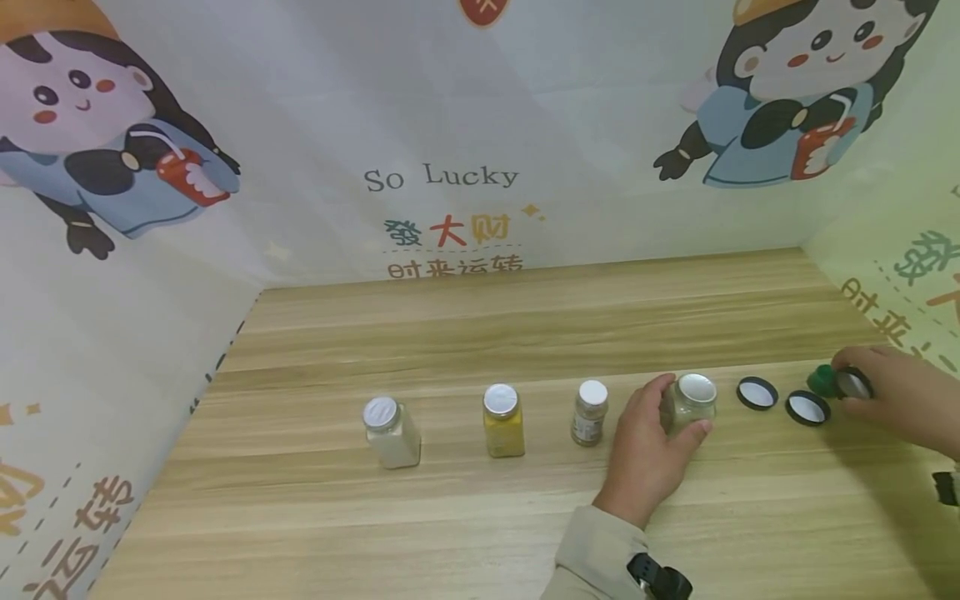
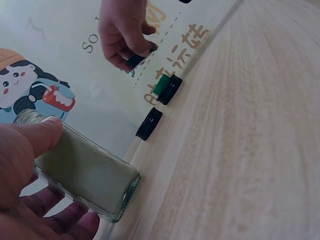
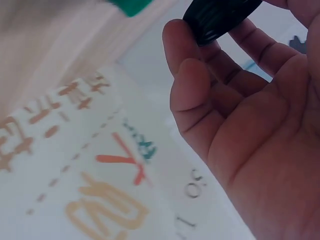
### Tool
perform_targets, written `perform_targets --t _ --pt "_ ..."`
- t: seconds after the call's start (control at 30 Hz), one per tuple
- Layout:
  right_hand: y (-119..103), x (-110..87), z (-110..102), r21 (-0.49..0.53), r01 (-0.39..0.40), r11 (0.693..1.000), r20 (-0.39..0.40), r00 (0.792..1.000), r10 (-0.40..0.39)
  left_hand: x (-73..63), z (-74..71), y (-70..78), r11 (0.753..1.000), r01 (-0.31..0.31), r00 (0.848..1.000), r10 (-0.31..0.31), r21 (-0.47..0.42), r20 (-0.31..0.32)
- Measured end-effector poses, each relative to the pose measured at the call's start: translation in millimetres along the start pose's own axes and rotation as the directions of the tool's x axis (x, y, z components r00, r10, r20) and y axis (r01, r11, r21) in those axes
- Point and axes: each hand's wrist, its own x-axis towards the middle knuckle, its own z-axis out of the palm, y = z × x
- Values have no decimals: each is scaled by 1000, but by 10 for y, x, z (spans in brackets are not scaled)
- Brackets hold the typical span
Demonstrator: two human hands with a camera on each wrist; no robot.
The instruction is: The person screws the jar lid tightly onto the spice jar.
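Note:
My left hand [image 1: 651, 454] grips a square glass jar [image 2: 87, 170] of pale contents, its fingers and thumb round the sides. Bare screw threads show at the jar's neck in the left wrist view, and its top looks white in the head view. At the far right, my right hand [image 1: 900, 400] pinches a black screw lid [image 3: 220, 20] between thumb and fingers, above the table. Close by its fingertips is a green cap [image 1: 822, 381]. Two more black lids [image 1: 757, 392] lie with their white insides up, between the two hands.
Left of my left hand, a small bottle with a white cap [image 1: 589, 414], a jar of yellow contents [image 1: 503, 429] and a jar of white contents [image 1: 397, 442] stand in a row on the wooden table [image 1: 480, 525]. A printed cloth [image 1: 585, 225] encloses the back and sides.

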Motion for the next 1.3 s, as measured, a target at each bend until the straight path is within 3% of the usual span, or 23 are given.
perform_targets --t 0.8,0.97,1.3 --pt "-792 305 -316 -18 119 993 30 993 -118 19 -15 -8 1000 -11 1000 11 9 14" --pt "-924 322 -318 26 191 981 27 981 -192 26 -21 -4 999 -14 1000 14 29 16" --pt "-1117 349 -249 27 354 935 -13 935 -353 30 -13 -23 998 -33 999 32 45 17"
